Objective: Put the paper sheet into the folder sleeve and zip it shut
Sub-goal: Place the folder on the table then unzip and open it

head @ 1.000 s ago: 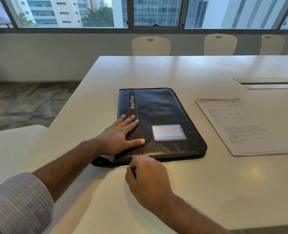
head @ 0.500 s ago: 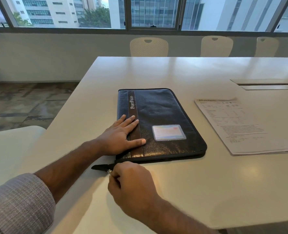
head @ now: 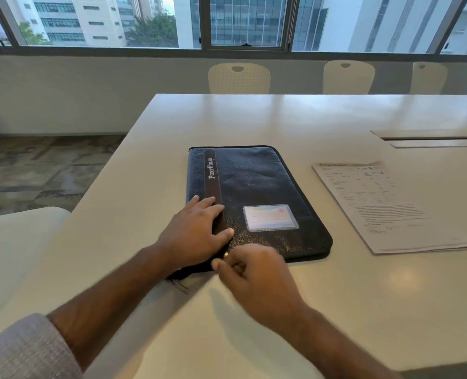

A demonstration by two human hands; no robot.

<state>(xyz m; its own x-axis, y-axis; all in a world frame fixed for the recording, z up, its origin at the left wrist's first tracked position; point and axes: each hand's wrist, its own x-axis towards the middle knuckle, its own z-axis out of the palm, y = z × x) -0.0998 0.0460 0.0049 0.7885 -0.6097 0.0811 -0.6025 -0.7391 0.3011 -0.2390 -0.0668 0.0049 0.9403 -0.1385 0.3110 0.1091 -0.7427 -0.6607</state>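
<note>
folder point(head: 257, 184): dark, flat, "PortFolio" strip | paper sheet point(head: 385, 206): printed, outside

Big white table point(head: 295, 124) with a glossy top, and there's a long slot with a flap point(head: 431, 138) cut into it over on the right. Three cream chairs are pushed in along the far edge: one in the middle point(head: 239, 77), two more to the right point(head: 348, 76) point(head: 429, 76). Behind them a wide window point(head: 247, 23) looks out on office towers and a few trees. Patchy grey carpet point(head: 35, 170) on the left.
</note>
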